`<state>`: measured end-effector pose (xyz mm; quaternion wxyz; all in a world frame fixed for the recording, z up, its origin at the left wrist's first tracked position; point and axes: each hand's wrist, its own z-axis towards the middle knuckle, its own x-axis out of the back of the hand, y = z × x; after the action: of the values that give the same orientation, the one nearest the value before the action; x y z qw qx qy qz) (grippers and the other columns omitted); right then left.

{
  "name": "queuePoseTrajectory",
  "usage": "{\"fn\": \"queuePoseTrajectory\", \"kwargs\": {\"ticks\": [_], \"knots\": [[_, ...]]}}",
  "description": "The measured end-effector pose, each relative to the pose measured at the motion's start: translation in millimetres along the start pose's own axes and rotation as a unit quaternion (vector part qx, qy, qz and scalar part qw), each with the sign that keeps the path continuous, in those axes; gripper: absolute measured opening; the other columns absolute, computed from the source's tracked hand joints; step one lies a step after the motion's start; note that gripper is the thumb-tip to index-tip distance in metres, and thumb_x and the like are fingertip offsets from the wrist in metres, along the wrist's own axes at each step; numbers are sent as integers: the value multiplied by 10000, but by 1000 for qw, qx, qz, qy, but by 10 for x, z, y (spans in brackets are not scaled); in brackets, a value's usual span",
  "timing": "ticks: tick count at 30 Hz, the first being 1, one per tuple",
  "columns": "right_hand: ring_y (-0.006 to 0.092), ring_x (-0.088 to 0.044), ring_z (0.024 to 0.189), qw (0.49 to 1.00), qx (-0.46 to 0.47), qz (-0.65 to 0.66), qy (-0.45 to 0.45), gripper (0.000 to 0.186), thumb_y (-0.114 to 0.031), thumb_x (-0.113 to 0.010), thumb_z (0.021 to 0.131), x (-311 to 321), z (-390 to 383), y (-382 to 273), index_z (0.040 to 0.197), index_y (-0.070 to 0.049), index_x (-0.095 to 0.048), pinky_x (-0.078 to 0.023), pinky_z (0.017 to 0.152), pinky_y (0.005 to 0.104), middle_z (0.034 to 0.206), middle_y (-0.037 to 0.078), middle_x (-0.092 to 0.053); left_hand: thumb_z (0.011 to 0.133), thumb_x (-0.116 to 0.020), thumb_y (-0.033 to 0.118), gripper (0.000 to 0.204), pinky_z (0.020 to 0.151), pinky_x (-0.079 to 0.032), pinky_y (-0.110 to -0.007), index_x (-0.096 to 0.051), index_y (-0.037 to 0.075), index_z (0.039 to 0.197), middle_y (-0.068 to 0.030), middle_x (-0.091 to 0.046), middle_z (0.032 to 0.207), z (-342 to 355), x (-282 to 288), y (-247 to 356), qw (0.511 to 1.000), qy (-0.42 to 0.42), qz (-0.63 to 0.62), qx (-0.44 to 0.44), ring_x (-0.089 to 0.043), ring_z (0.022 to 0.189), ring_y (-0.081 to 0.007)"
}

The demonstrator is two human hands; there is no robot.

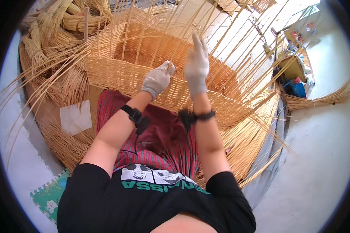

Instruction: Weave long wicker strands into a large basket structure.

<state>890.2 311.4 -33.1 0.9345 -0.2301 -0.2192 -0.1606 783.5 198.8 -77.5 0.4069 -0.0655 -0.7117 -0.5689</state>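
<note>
A long, partly woven wicker basket (116, 70) lies across my lap, with tall uncut stakes standing up from its walls. My left hand (158, 80), in a whitish knit glove, is at the near wall's top edge. Its fingers are curled closed around an upright stake there. Just to its right, my right hand (197, 66), gloved the same way, is raised above the same wall among the stakes. Its fingers are stretched upward and it appears to grip nothing. A dark band with a small black device sits on each wrist.
Bundles of straw-coloured reeds (50, 42) are heaped at the left. More loose reeds (249, 145) fan out at the right. A red striped cloth (155, 128) covers my lap. A pale square sheet (76, 117) lies left, and a blue container (297, 89) stands far right.
</note>
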Motion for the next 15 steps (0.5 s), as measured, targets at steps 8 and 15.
{"fn": "queuePoseTrajectory", "kwargs": {"ticks": [8,15], "knots": [[213,-640,931,882,-365,264,134,125,-16,-556,989,678,-710,78,1113,-21,-571,-546,836,369,1257,133,-631,946,-683,273,583,861,-552,-432,-487,233,1493,-135,-606,1319,-223,108,76,996,90,22,0,-687,934,-336],[224,-638,1119,998,-25,-40,-48,269,1,-550,989,670,-170,504,1249,-19,-614,-543,861,337,1233,125,-643,852,-687,157,776,721,-567,-401,-401,362,1544,-113,-568,1158,-451,-530,276,931,94,236,-262,-659,799,-288]]}}
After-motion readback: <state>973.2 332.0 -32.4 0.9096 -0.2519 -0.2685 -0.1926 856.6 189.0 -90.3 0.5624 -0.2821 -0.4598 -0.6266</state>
